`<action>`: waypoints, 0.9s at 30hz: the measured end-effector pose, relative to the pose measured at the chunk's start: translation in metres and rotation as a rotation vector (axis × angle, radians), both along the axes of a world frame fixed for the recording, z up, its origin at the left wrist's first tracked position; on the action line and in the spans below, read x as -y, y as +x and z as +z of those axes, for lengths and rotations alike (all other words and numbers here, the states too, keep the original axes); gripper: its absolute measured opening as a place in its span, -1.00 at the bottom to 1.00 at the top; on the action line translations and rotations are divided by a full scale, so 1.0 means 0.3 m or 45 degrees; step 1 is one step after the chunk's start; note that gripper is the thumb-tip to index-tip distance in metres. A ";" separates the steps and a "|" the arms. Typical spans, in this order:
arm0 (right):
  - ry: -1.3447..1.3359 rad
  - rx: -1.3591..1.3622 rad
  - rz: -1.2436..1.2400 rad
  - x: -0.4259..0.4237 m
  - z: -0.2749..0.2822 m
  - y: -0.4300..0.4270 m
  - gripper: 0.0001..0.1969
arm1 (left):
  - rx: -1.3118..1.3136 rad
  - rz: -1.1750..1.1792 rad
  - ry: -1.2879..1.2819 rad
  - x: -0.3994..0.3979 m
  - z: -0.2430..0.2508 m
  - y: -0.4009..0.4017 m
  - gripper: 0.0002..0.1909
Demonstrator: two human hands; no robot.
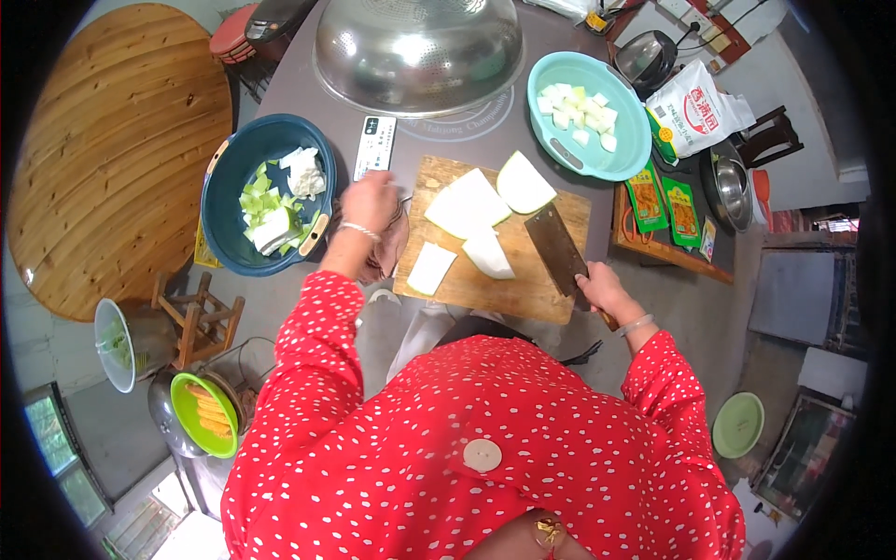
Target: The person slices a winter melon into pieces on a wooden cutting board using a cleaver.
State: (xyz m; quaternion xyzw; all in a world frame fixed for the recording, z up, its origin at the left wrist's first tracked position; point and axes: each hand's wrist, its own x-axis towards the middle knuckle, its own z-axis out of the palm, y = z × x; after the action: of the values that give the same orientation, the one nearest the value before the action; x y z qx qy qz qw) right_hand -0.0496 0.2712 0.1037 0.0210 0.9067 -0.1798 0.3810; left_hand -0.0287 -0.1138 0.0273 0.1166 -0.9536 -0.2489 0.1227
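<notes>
My right hand (604, 290) grips the handle of a cleaver (558, 250), whose blade lies over the right side of a wooden cutting board (518, 297). Several pieces of pale, green-rimmed melon or gourd (470, 204) lie flat on the board. One wedge (525, 183) touches the board's far edge, near the blade tip. My left hand (369, 199) is left of the board, over a crumpled brownish cloth (388, 248) and close to a white card-like item (376, 143) bearing writing. Its fingers point down and partly hide each other, so whether it holds anything is unclear.
A dark blue basin (213, 210) with green peelings and white pulp stands at the left. A turquoise basin (633, 150) of pale cubes is at the far right. An upturned steel colander (420, 56) sits at the back. Beyond the right edge are a white bag (700, 112) and green packets (680, 210).
</notes>
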 end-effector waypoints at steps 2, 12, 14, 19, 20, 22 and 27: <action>0.049 -0.002 0.004 0.005 0.002 0.004 -0.77 | 0.131 -0.152 0.105 -0.108 -0.034 -0.040 -0.77; 0.084 -0.176 0.172 -0.059 -0.096 0.040 -0.78 | 0.170 -0.439 -0.129 -0.227 -0.225 -0.147 -0.88; 0.071 -0.188 0.171 -0.063 -0.101 0.038 -0.78 | 0.212 -0.451 -0.215 -0.234 -0.226 -0.158 -0.90; 0.198 -0.164 0.200 -0.030 -0.062 0.030 -0.74 | 0.262 -0.138 -0.045 -0.243 -0.218 -0.173 -0.89; 0.207 -0.154 0.206 -0.034 -0.059 0.025 -0.74 | 0.282 0.069 0.060 -0.243 -0.217 -0.174 -0.90; 0.205 -0.187 0.267 -0.043 -0.064 0.015 -0.74 | 0.374 0.214 0.645 -0.191 -0.201 -0.150 -0.91; 0.183 -0.151 0.298 -0.064 -0.073 -0.006 -0.74 | 0.331 0.258 1.756 -0.177 -0.166 0.039 -0.92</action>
State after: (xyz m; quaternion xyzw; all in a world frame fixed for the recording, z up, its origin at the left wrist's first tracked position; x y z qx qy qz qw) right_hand -0.0513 0.2903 0.0817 -0.0683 0.9344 -0.0697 0.3425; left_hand -0.0171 -0.0607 -0.0225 0.2846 -0.5700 -0.7675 -0.0714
